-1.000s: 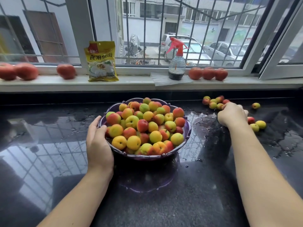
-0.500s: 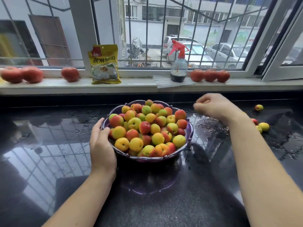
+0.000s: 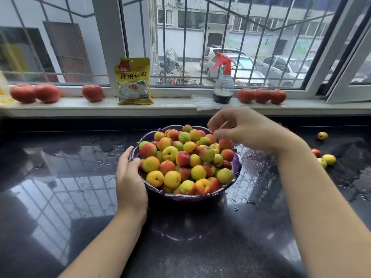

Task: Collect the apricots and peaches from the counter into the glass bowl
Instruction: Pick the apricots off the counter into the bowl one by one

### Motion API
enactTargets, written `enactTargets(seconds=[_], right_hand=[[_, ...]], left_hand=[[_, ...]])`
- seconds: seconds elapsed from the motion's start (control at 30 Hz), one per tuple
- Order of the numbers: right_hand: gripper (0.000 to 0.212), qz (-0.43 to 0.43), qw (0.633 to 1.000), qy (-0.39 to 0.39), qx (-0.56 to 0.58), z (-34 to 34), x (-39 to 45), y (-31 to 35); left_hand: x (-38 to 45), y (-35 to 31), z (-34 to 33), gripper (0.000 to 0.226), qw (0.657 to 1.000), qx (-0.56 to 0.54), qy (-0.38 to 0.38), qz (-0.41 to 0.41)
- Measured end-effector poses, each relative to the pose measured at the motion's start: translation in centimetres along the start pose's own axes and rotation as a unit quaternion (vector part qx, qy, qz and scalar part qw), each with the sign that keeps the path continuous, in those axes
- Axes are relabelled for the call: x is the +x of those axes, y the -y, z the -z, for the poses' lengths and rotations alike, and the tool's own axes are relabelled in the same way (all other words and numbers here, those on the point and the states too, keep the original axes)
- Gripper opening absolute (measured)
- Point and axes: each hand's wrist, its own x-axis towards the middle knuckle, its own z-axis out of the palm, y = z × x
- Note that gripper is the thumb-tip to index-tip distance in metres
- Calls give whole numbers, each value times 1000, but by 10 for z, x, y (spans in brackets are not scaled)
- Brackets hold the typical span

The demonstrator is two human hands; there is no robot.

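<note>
A purple-tinted glass bowl (image 3: 200,197) stands mid-counter, heaped with several small yellow, red and green apricots (image 3: 186,159). My left hand (image 3: 130,177) grips the bowl's left rim. Above the bowl's far right edge hovers my right hand (image 3: 247,129), fingers loosely apart, with nothing visible in them. A few loose apricots (image 3: 329,159) lie on the counter at the right, one more (image 3: 322,135) farther back. Three larger red peaches (image 3: 262,95) sit on the windowsill at the right, and three others (image 3: 36,93) at the left.
The black counter (image 3: 60,177) is wet and glossy around the bowl. On the white sill stand a yellow food packet (image 3: 134,81) and a spray bottle (image 3: 223,83) with a red trigger on a clear sheet. Behind is a barred window.
My right hand left the fruit cluster at the right, travelled left as a closed fist, and now hangs over the bowl with fingers apart. The left hand stayed on the rim.
</note>
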Motion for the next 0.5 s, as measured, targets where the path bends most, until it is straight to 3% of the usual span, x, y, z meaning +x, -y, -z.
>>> enactTargets(seconds=[0.13,0.27,0.37,0.5], right_hand=[[13,-53,980,-192,26,5,18,-43],[22,-199,919,-341,-12,-9,30,-106],[29,-273,886,-367,-71,-32,23,-144],[26,-275,873,-380,-132,-40,24,-166]], left_hand=[[-2,-1,-1,35,1000,2,1,-2],[-3,-2,-2,37,1000,4,2,-4],[-4,-4,-3,44,1000,6,0,0],[-3,-2,-2,41,1000,1,1,3]])
